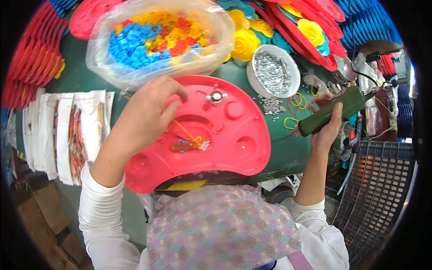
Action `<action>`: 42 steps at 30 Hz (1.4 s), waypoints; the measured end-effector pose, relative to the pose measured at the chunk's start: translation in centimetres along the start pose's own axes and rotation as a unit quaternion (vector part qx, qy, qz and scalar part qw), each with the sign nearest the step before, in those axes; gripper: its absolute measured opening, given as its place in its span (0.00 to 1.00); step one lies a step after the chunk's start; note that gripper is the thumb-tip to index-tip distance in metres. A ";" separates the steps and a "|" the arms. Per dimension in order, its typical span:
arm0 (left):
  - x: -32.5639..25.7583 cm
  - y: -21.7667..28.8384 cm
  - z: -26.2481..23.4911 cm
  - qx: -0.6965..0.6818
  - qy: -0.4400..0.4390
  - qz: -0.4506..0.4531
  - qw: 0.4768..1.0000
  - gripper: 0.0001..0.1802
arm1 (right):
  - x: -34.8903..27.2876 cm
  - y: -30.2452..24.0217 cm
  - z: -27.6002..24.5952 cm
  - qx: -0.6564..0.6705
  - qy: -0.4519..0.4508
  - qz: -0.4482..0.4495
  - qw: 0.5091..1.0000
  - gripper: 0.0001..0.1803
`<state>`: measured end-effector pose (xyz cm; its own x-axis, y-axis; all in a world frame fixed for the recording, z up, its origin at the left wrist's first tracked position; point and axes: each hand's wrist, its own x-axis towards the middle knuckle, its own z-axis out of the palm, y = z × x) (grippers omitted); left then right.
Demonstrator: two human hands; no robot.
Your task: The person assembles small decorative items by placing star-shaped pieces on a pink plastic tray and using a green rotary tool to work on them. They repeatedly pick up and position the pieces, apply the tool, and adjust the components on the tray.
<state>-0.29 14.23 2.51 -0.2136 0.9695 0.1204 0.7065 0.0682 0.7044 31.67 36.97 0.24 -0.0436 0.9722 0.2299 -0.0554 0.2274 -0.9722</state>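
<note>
With the left hand (144, 114) pinching a small part over the red tray (234, 144) on the tabletop (288, 153), and the right hand (330, 128) clenched round the green driver (333, 111), a slip could snag the tray's orange wire (184, 131).

Green workbench (270, 148): bears a red half-round plastic tray (238, 144), clear bag of coloured plastic flowers (157, 40), white bowl of screws (274, 72), loose rubber bands (296, 101), packaged sheets (67, 130).
</note>
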 end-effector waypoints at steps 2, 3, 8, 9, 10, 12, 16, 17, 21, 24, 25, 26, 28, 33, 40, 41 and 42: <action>-1.3 -0.3 -1.5 0.078 -0.046 0.045 0.995 0.08 | 0.4 0.7 -0.2 -0.151 0.093 -0.211 0.961 0.21; -2.1 -0.4 -1.3 0.128 -0.051 0.072 0.988 0.08 | 0.6 -0.2 1.0 -0.215 0.128 -0.373 0.894 0.21; -3.2 -1.9 -0.2 0.257 0.007 0.145 0.955 0.07 | -6.1 -2.8 7.8 -0.209 -0.214 -0.402 0.866 0.14; -3.3 -1.8 -0.4 0.248 0.011 0.140 0.958 0.07 | -7.4 -3.2 9.6 -0.214 -0.324 -0.359 0.849 0.14; -3.5 -1.8 -0.5 0.236 0.015 0.139 0.962 0.07 | -8.3 -3.2 11.2 -0.224 -0.402 -0.360 0.812 0.18; -3.9 -1.6 -1.2 0.234 -0.019 0.102 0.967 0.07 | -10.3 -2.6 13.2 -0.275 -0.488 -0.319 0.764 0.20; -5.3 -0.4 -1.2 0.275 0.095 0.117 0.949 0.06 | -11.8 -1.8 15.1 -0.366 -0.558 -0.310 0.677 0.17; -5.5 0.0 -1.1 0.287 0.130 0.129 0.940 0.06 | -12.1 -1.5 15.4 -0.379 -0.559 -0.306 0.671 0.17; -7.3 1.9 0.5 0.249 0.105 0.008 0.963 0.09 | -12.6 -0.8 15.5 -0.384 -0.551 -0.298 0.678 0.13; -7.6 1.4 1.3 0.018 -0.011 -0.150 0.988 0.19 | -12.2 -0.7 15.2 -0.284 -0.564 -0.228 0.741 0.11; -7.0 1.8 1.5 -0.110 -0.028 -0.241 0.964 0.20 | -12.0 -1.1 15.1 -0.262 -0.578 -0.233 0.737 0.11; -6.6 2.1 1.7 -0.235 -0.043 -0.324 0.915 0.22 | -11.6 -1.6 15.0 -0.239 -0.592 -0.238 0.732 0.10; -6.6 1.2 2.9 -0.321 0.012 -0.310 0.895 0.22 | -10.8 -1.7 15.2 -0.182 -0.592 -0.269 0.737 0.10; -6.1 1.5 2.3 -0.465 -0.008 -0.292 0.835 0.18 | -8.1 -1.4 17.6 -0.130 -0.471 -0.549 0.678 0.12; -6.7 0.1 1.8 -0.154 0.082 -0.189 0.966 0.10 | -8.6 -0.2 19.1 -0.154 -0.497 -0.511 0.684 0.17; -6.6 -0.3 2.6 -0.014 0.169 -0.098 0.981 0.08 | -9.0 -0.1 19.1 -0.157 -0.512 -0.464 0.706 0.18; -6.6 -0.4 3.1 0.126 0.249 -0.003 0.960 0.07 | -9.5 -0.1 19.2 -0.108 -0.532 -0.368 0.755 0.17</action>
<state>2.88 8.56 -0.75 -0.4704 0.7406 0.4799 0.8317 0.1903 0.5216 12.92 26.63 -1.00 -0.8631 0.0099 0.5049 -0.2961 0.7999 -0.5219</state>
